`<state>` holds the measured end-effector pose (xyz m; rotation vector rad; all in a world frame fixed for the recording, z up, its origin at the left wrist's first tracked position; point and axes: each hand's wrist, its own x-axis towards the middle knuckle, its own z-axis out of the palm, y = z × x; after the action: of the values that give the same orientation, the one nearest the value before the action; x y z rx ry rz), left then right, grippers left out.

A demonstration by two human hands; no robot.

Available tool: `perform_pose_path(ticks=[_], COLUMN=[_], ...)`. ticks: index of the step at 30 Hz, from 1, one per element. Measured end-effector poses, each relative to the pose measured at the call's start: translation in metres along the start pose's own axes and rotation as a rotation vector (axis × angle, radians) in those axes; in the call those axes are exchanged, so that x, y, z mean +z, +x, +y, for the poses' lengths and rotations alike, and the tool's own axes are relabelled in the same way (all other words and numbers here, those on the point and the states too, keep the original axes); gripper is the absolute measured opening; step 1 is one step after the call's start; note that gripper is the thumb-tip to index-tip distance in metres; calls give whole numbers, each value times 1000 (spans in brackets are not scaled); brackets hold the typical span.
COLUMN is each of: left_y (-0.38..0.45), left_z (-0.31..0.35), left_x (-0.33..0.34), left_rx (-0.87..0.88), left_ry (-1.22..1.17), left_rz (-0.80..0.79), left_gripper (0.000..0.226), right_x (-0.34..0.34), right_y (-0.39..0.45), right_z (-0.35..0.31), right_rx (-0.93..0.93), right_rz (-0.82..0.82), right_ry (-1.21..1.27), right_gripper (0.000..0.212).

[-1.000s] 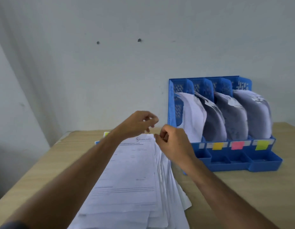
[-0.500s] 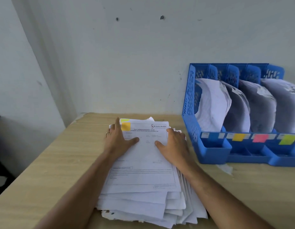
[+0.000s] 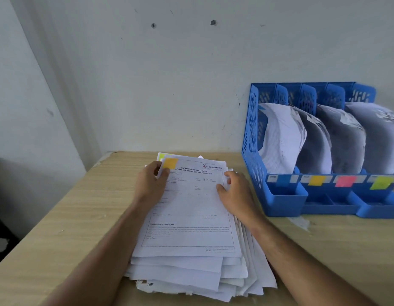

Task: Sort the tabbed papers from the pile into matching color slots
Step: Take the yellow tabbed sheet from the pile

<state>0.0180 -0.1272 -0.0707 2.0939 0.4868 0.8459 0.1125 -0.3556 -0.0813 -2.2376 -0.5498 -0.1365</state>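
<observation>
I see the pile of papers (image 3: 187,239) lying on the wooden table (image 3: 70,217), its sheets fanned unevenly toward the near edge. The top sheet (image 3: 191,208), a printed form, carries an orange tab (image 3: 170,163) at its far left corner, and a yellow-green tab (image 3: 162,156) peeks out from a sheet just beneath it. My left hand (image 3: 151,184) pinches the far left corner of the top sheet, thumb on the paper just below the orange tab. My right hand (image 3: 234,193) holds the sheet's right edge, fingers curled over it. To the right, against the white wall (image 3: 169,85), stands the blue file organizer (image 3: 286,195), four slots each filled with curving papers. Its front strip shows an orange label (image 3: 317,180), a pink label (image 3: 345,181) and a yellow-green label (image 3: 381,182). A torn scrap (image 3: 300,223) lies just before it.
</observation>
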Motion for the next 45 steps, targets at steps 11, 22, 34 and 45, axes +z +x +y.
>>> perform_pose_path(ticks=[11,22,34,45], left_y=[17,34,48,81], left_z=[50,158,258,280], left_x=[-22,5,83,132], left_rx=[86,139,532,608], left_ry=[-382,-614,-199,418], left_rz=[-72,-143,-720,-612], left_gripper=[18,14,39,41], right_x=[-24,-139,-221,-256], right_y=[-4,-10,4,16], right_z=[-21,-36,28,46], right_rx=[-64,-185,264,171], right_rz=[99,130,290,479], right_ry=[311,627,504,398], right_gripper=[40,24,19,13])
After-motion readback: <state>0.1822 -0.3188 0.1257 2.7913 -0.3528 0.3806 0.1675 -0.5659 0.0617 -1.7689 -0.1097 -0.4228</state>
